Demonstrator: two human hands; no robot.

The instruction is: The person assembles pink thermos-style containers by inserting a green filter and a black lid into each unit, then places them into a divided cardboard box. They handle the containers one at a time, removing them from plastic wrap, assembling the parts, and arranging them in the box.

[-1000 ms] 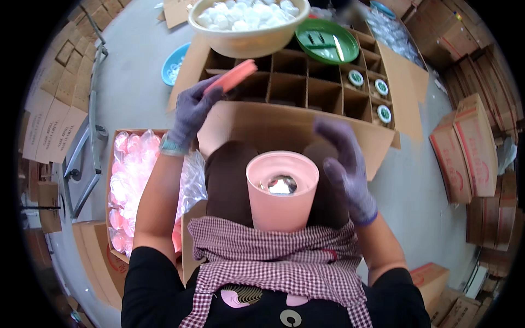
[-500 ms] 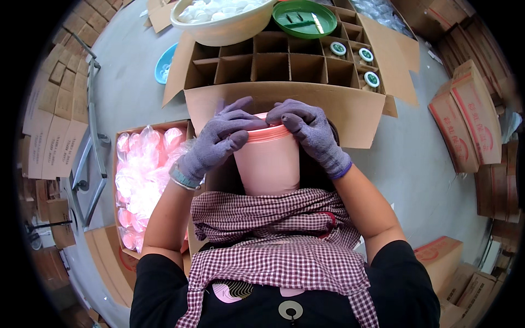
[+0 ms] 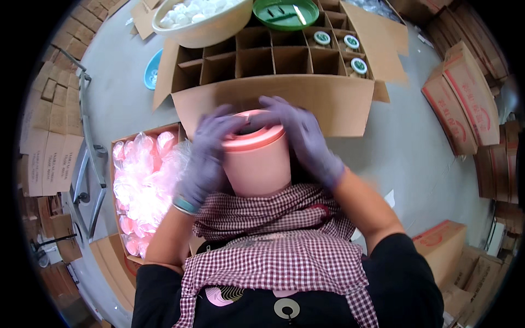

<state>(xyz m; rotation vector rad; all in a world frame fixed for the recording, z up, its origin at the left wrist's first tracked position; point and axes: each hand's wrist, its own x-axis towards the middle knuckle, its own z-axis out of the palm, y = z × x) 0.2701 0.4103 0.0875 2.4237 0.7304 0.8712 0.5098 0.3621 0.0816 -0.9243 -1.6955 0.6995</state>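
Note:
A pink plastic container (image 3: 257,170) stands upright against my checked apron, between my two gloved hands. A pink lid (image 3: 256,142) sits around its top; a dark patch shows in its middle, part hidden by fingers. My left hand (image 3: 206,150), in a purple-grey glove, is curled about the left side of the lid and upper wall. My right hand (image 3: 307,141) lies over the right side, fingers bent across the lid's top. Both hands are smeared by motion, so their exact grip on the lid's edge is hard to make out.
Ahead stands a divided carton (image 3: 273,101) with several white-topped bottles, a cream basin (image 3: 205,28) of white pieces and a green tray (image 3: 285,15). To the left are a box of plastic-wrapped pink items (image 3: 145,186), a blue basin (image 3: 153,70) and a metal trolley (image 3: 85,120). Cartons (image 3: 459,104) stand right.
The lid's smooth band now covers the rim where threads showed before. My left hand has come down the container's side, and my right fingers reach further over the top. The view has shifted slightly.

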